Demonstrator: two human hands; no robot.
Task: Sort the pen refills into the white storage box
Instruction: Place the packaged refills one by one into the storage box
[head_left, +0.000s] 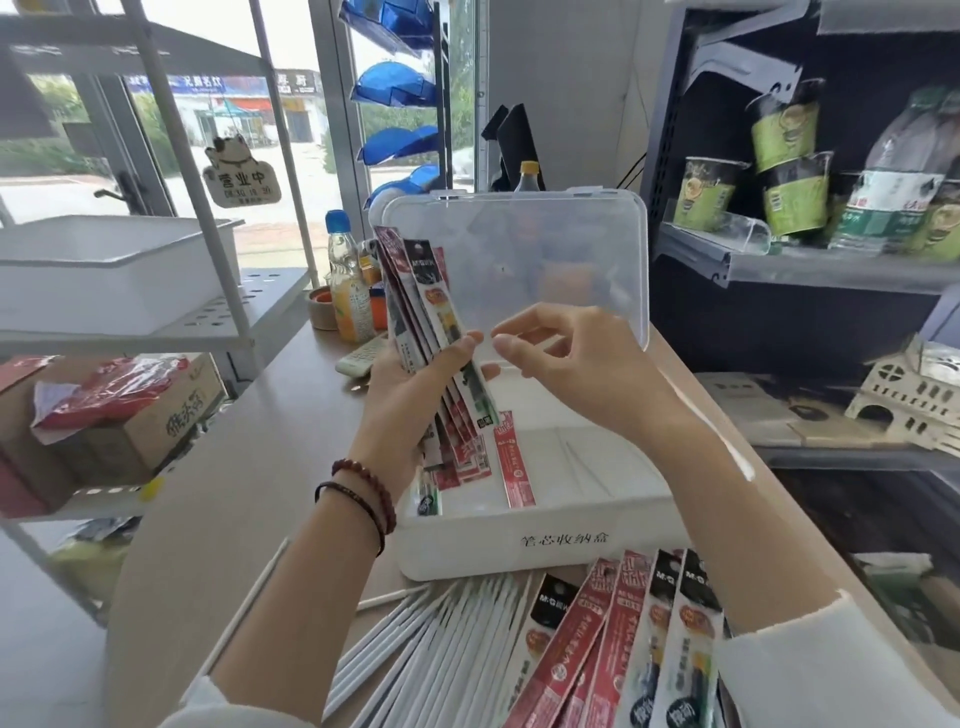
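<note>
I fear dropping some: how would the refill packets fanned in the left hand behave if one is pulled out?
Probably light and a little floppy: the refill packets are long, thin strips that splay above the left hand. Their smooth wrappers likely slide on each other, so neighbours may slip down into the white storage box.

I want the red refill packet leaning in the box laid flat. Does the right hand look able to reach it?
Probably yes: the right hand is empty above the open white storage box; the red refill packet leans uncovered beside the left hand's bundle.
</note>
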